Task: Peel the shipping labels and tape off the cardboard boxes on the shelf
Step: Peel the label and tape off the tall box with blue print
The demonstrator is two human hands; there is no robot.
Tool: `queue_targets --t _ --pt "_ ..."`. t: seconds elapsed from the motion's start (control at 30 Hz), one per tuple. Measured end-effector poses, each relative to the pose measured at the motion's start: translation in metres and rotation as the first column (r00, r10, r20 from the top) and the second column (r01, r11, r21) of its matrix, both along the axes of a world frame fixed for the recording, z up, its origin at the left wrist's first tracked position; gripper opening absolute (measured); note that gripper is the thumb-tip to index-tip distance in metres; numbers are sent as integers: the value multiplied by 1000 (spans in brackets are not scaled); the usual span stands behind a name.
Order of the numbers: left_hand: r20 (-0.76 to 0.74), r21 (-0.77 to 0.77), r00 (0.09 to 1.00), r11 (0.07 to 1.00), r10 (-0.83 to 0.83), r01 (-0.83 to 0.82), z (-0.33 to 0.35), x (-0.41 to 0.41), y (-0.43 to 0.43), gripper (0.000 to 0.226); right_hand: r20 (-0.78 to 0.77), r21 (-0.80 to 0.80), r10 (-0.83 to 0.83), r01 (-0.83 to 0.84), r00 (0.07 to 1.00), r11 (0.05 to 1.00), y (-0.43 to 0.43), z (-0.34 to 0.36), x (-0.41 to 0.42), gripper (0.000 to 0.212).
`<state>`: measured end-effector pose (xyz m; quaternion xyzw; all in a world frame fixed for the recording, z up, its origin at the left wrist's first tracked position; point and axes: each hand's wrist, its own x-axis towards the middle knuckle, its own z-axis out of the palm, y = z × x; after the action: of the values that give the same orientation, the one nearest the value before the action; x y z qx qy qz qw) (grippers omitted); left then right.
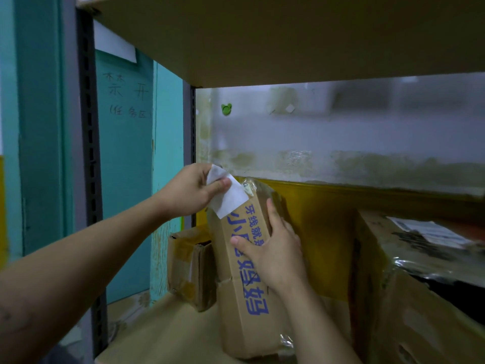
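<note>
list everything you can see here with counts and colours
tall box: one, brown with blue print, tilted on the shelf
label: one, white, at the tall box's top end
small box: one, brown, left of the tall box
large box: one, brown, printed label on top, at right
shelf board: one, tan, under the boxes
green round piece: one, on the back wall
door: one, teal, handwriting on it, left of the shelf
left hand: one, pinches the label
right hand: one, holds the tall box
</note>
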<state>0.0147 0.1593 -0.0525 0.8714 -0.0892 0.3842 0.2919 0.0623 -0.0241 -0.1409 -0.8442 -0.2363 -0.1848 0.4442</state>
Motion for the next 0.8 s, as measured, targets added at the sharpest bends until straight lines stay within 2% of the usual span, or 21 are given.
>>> queue_targets --t 0.13,0.4,0.57,0.8 --pt "44 15 998 999 49 -50 -2 4 -3 18 2 25 3 -3 1000 1000 1 -1 1 111" --pt "116 44 988 993 106 -111 -5 7 0 25 9 -24 0 0 1000 1000 1 0 -4 107" --pt "125 15 983 991 132 -135 -8 5 5 25 1 -95 -6 6 1000 995 4 3 -8 105" --pt "122 -49 969 977 214 -209 -10 4 5 24 -22 -76 39 -40 999 996 9 1 -3 105"
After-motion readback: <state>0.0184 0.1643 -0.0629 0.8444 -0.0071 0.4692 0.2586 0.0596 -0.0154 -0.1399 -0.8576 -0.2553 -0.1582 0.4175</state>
